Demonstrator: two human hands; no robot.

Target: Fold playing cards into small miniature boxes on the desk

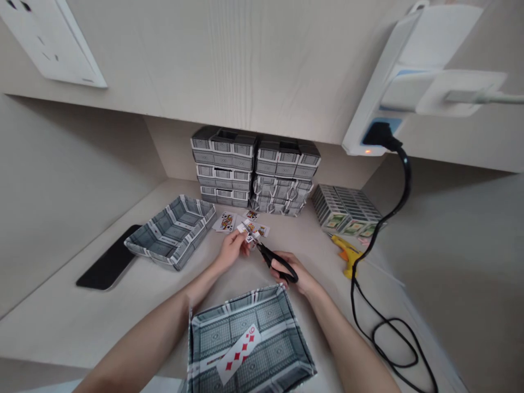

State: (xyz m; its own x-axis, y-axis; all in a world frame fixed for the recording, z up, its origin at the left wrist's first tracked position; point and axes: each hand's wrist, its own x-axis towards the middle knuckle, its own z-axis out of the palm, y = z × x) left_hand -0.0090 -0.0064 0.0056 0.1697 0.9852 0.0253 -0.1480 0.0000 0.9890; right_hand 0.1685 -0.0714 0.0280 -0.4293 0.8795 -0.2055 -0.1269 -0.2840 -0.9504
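My left hand (234,249) pinches a playing card (250,237) with a K in its corner, above the desk. My right hand (291,269) is wrapped round the black handles of a pair of scissors (275,258), whose blades meet the card. Just behind lie loose face cards (226,221), partly overlapping. Close to my body is an open tray made of playing cards (270,320), with a cut strip of a nine of diamonds (239,355) inside. A second card tray (172,232) stands to the left of my left hand.
Stacked card boxes (225,158) stand against the back wall. Card packs (347,210), a yellow glue gun (347,254) and its looping black cord (405,322) are at right. A black phone (108,262) lies at left. A power strip (393,87) hangs above right.
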